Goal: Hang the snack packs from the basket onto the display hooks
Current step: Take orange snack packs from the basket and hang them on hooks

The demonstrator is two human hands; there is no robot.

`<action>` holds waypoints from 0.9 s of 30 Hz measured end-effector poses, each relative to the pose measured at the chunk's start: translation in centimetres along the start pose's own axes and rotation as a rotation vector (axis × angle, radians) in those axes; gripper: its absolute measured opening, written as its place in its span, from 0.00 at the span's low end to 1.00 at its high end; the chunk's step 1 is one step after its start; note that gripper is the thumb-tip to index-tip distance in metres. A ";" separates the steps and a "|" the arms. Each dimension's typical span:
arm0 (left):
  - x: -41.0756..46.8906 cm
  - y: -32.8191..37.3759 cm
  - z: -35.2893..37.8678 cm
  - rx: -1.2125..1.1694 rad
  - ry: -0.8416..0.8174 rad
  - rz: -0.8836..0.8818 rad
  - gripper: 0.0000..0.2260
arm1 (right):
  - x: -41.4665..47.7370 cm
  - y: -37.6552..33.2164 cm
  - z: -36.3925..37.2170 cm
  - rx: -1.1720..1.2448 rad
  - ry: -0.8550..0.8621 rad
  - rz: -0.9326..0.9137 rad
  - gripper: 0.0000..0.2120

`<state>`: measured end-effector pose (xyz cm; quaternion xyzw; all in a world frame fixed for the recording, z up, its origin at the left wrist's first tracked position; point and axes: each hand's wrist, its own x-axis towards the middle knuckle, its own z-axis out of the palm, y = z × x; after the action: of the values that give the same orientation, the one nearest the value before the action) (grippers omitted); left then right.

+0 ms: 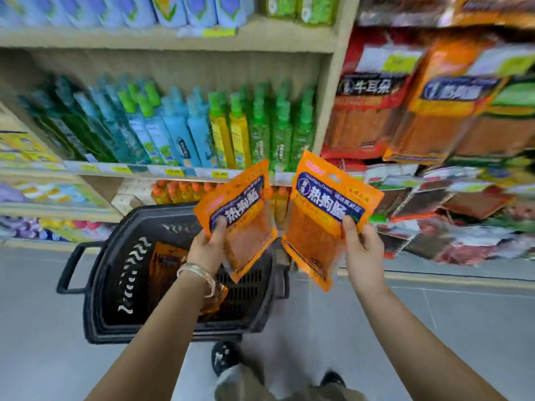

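Now left hand [207, 247] pinches pack [240, 209], right hand [363, 251] second pack [321, 215], above basket [95, 285]; thumb grips look light: slip or mis-hang at rack [373, 111].

Bright, even light, soft shadows on the pale grey floor [451, 319]. Motion blur smears the hanging red and orange packets [434, 111] at the right edge. Beige shelf boards [144, 39] bow with wide-angle distortion; the orange foil snack packs [327, 204] look sharpest.
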<state>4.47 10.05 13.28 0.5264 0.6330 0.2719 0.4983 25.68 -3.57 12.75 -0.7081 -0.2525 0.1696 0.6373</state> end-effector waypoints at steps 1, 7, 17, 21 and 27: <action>-1.1 1.4 1.5 0.002 -0.002 0.024 0.28 | 0.8 -0.8 -2.3 0.001 0.001 -0.027 0.17; -6.5 10.9 9.9 -0.166 -0.087 0.307 0.19 | 6.6 -6.1 -14.5 -0.043 0.144 -0.189 0.12; -9.7 27.2 14.4 -0.388 -0.149 0.611 0.04 | 17.4 -17.6 -23.1 0.156 0.239 -0.337 0.10; -9.4 32.2 15.6 -0.445 -0.154 0.651 0.04 | 21.9 -22.0 -23.1 0.199 0.234 -0.367 0.11; -7.6 37.7 17.6 -0.521 -0.199 0.702 0.05 | 28.6 -27.1 -22.2 0.277 0.133 -0.338 0.20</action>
<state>35.12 10.93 42.39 0.5899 0.2753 0.5228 0.5503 57.59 -3.66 44.74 -0.5711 -0.2993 0.0461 0.7630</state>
